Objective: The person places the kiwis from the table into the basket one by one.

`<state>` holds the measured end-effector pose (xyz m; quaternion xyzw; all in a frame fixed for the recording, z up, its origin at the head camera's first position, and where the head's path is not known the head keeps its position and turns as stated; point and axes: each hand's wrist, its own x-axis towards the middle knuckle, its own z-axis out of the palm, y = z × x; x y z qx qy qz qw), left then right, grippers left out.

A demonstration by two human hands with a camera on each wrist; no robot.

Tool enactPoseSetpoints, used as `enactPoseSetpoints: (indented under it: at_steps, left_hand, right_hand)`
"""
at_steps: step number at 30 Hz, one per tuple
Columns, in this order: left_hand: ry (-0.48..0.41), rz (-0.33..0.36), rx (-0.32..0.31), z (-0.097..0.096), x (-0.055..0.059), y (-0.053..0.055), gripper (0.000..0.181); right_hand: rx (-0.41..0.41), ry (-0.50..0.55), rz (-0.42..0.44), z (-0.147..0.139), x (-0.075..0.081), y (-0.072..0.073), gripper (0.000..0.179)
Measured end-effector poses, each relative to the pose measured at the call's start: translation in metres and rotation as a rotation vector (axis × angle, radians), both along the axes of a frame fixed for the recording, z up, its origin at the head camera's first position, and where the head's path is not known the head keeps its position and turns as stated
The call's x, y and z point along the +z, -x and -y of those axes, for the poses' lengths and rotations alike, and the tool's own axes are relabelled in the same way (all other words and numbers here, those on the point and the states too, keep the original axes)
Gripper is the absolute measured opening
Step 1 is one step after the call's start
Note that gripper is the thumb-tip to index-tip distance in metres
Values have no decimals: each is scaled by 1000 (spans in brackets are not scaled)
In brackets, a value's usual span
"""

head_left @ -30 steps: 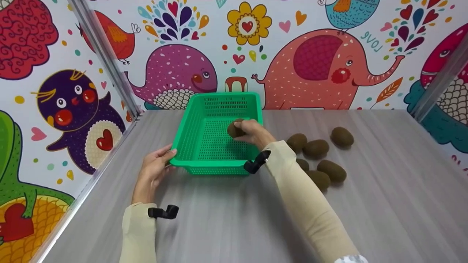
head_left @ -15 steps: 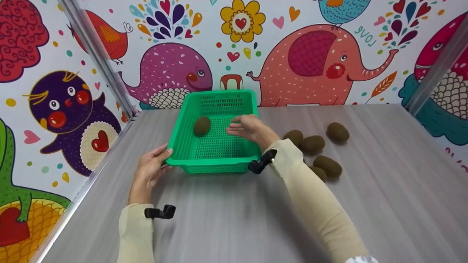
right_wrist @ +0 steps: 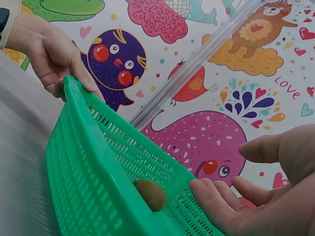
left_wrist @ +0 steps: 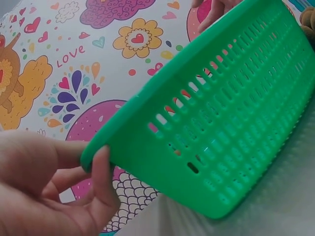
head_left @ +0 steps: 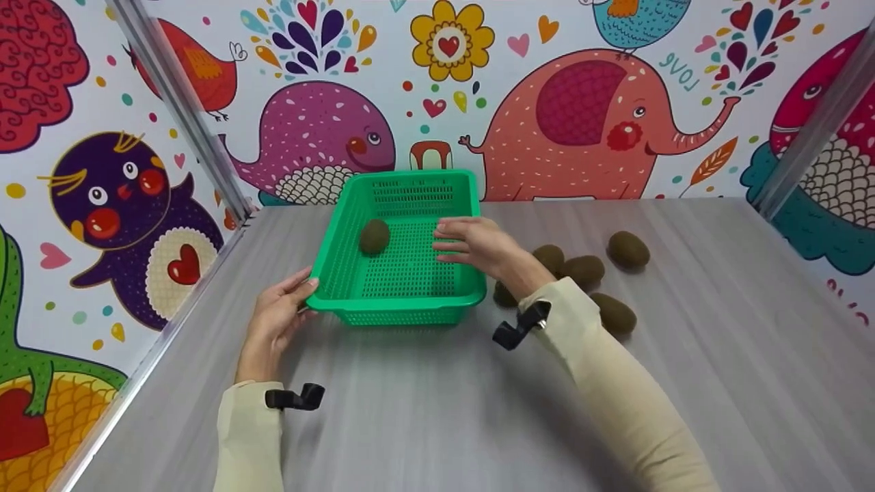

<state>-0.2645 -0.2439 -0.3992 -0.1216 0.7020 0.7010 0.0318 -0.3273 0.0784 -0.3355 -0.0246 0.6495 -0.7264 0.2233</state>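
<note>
A green plastic basket (head_left: 396, 304) with slotted walls stands on the table, one brown kiwi (head_left: 374, 236) lying inside toward its left wall. My left hand (head_left: 277, 318) pinches the basket's near left corner; in the left wrist view the thumb and fingers (left_wrist: 101, 182) clasp the rim. Over the basket's right side, my right hand (head_left: 482, 249) holds nothing, its fingers extended and spread. The right wrist view shows that hand (right_wrist: 261, 187) near the rim, with the kiwi (right_wrist: 150, 194) beyond it.
Several more kiwis (head_left: 617, 314) lie on the grey table (head_left: 410, 410) right of the basket, some partly hidden behind the right forearm. A printed cartoon wall (head_left: 574, 137) rises behind the table, and another panel (head_left: 137, 273) stands along the left.
The right hand let go of the kiwi, which now lies in the basket's left part. That hand then drew back slightly to the right. The left hand kept its hold on the corner.
</note>
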Motion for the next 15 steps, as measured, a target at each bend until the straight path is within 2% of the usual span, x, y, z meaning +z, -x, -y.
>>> enactPoseSetpoints:
  at_steps: [8,15]
  left_hand:
    - [-33,-17,-36,0,0,0,52]
    - [-43,-15,-33,0,0,0,53]
  right_hand:
    - [-9,41,-11,-26,2,-11,50]
    - [-29,46,-55,-48,3,-23,53]
